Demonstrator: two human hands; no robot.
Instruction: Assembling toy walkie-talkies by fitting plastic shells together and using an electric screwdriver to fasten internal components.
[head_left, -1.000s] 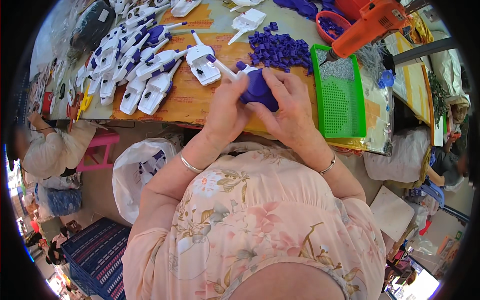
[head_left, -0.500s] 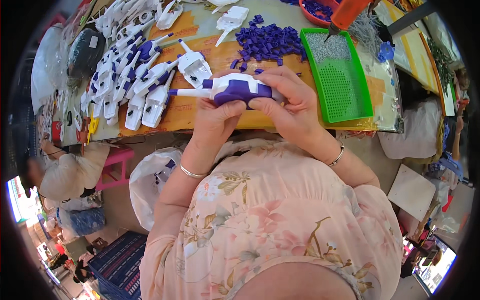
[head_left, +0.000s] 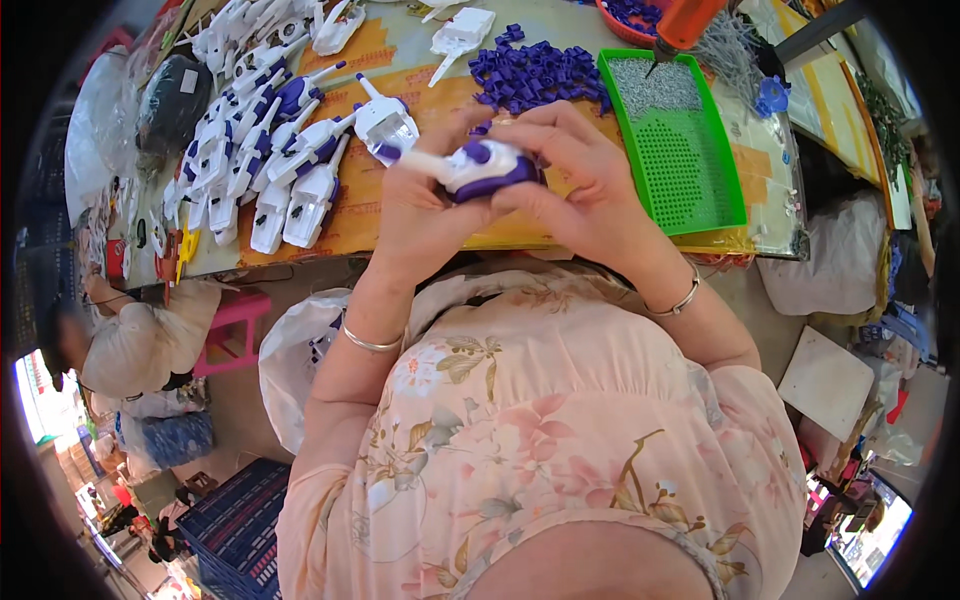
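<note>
Above the table's near edge, I hold a white-and-purple plastic housing (head_left: 512,166) between both hands. Its white rod with a purple tip points left, and a purple knob shows on its upper side. My left hand (head_left: 428,215) is closed on the rod end, its thumb along the lower side. Curled around the other end is my right hand (head_left: 590,185), fingers over the far side and thumb below. The housing is slightly smeared by motion. Beyond it lie a loose white open shell (head_left: 386,122) and a pile of small purple plastic pieces (head_left: 540,75).
Several white-and-purple housings (head_left: 310,205) are heaped at the left. A green tray (head_left: 738,195) of small metal pieces is at right, under an orange power screwdriver (head_left: 685,25). A red bowl (head_left: 618,27) stands behind. A white bag (head_left: 285,370) hangs below the table edge.
The housing has been turned in my hands, so its knob side shows and its rod tip is nearer my left fingers. Both hands have shifted slightly with it.
</note>
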